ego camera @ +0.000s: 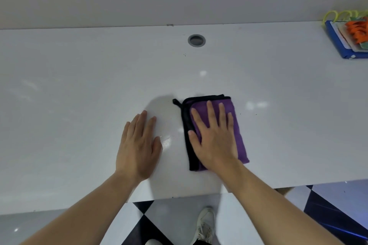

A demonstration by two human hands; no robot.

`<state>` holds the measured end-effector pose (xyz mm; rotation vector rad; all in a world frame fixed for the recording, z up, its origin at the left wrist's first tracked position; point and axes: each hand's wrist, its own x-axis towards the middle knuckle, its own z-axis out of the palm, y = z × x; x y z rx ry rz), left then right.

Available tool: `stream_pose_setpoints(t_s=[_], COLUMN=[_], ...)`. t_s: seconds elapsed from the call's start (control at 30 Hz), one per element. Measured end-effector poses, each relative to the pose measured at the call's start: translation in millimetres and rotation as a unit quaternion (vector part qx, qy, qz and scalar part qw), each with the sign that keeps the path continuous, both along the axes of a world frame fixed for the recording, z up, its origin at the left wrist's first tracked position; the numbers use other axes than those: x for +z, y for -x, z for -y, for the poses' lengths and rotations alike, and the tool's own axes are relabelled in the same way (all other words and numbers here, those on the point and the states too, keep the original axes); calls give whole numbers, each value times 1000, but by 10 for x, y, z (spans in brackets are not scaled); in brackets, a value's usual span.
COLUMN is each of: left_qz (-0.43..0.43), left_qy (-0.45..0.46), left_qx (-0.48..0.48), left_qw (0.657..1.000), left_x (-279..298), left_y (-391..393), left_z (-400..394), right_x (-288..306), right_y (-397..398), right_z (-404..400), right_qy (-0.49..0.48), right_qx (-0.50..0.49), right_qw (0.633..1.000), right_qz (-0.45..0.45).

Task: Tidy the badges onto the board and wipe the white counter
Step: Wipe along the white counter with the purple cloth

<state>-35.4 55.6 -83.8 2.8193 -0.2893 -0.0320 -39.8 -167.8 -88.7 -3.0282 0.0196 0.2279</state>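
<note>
A folded purple cloth (239, 131) with a black border lies on the white counter (79, 95), near its front edge. My right hand (214, 137) presses flat on the cloth with straight, spread fingers. My left hand (139, 145) rests flat on the bare counter just left of the cloth, fingers straight. At the far right, against the wall, lies a blue board (338, 43) stacked with badges (357, 33), orange and green pieces showing, with yellow loops above it. The frame's right edge cuts off part of the board.
A round grey cable hole (196, 40) sits in the counter near the back wall. A few small dark specks lie on the surface below it. Below the front edge are a black-and-white checkered floor and a white shoe (205, 225).
</note>
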Motion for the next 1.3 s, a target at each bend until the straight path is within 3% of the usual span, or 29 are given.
stream_pose_setpoints(t_s=[0.17, 0.47, 0.87, 1.07, 1.3], left_qz=[8, 15, 8, 9, -5], left_qy=[6, 19, 7, 6, 8], left_qx=[11, 17, 11, 12, 5], left_qw=[1000, 1000, 1000, 1000, 1000], left_x=[-24, -39, -77, -80, -132], left_y=[1, 31, 38, 25, 3], left_z=[11, 9, -2, 0, -23], right_x=[-30, -60, -6, -12, -25], right_y=[99, 188, 540, 589, 573], right_z=[-347, 47, 925, 592, -37], right_qy=[-30, -17, -1, 23, 17], right_qx=[20, 33, -71, -122, -98], right_qw=[999, 999, 997, 992, 995], right_qz=[10, 12, 3, -1, 4])
